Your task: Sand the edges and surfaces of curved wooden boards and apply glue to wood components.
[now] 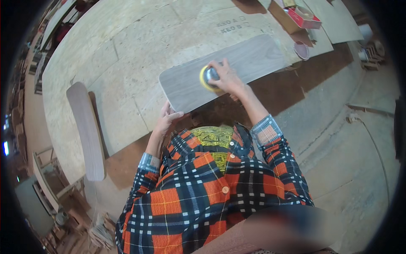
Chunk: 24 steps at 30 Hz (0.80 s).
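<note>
A grey-brown wooden board (253, 60) with rounded corners lies slantwise near the table's front edge, its near side overhanging. My right hand (229, 77) grips a round sander (212, 74) from above. The sander's yellow disc rests on the board's face, left of its middle; any hose or cord is hidden. At the board's near left corner, my left hand (166, 120) holds the edge, thumb along the near side and fingers partly hidden beneath.
A second curved board (87, 133) lies left, overhanging the plywood tabletop (127, 76). At the far right are a red box (306, 20) with a tape roll (304, 13) and a small pinkish cup (301, 50). A thin cable (376, 143) crosses the floor at right.
</note>
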{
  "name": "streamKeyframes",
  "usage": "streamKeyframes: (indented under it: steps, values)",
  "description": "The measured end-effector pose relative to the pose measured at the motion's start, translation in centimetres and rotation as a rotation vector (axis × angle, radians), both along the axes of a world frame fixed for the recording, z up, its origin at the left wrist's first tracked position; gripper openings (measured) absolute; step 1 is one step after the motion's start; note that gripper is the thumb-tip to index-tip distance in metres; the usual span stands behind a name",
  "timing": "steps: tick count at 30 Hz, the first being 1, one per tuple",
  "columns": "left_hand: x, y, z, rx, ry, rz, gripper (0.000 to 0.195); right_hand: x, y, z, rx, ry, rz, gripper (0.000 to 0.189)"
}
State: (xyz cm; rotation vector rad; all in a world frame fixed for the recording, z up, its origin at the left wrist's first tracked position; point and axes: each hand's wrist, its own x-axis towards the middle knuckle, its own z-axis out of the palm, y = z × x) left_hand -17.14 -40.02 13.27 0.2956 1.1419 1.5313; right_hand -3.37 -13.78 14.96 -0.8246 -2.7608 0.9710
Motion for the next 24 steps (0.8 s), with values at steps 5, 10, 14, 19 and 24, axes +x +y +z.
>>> streamKeyframes:
  steps: [5, 10, 14, 19, 24]
  values:
    - [-0.2, 0.9, 0.1, -0.074, 0.059, 0.148, 0.067, 6.2, 10.5, -0.5, 0.281, -0.101, -0.355, 0.057]
    - [0.9, 4.2, 1.8, -0.104, 0.094, 0.225, 0.053, 9.9, 15.5, 0.8, 0.353, -0.158, -0.582, 0.058]
    - [1.2, 4.4, 4.0, -0.115, 0.077, 0.269, 0.052, 8.2, 13.1, 1.6, 0.287, -0.097, -0.470, 0.055]
    - [0.1, 0.6, 4.4, -0.102, 0.138, 0.224, 0.053, 5.8, 5.5, 3.0, 0.162, -0.025, -0.146, 0.056]
    - [-0.2, -2.1, 3.7, -0.133, 0.205, 0.255, 0.057, 7.0, 8.1, 4.4, 0.281, 0.009, -0.234, 0.057]
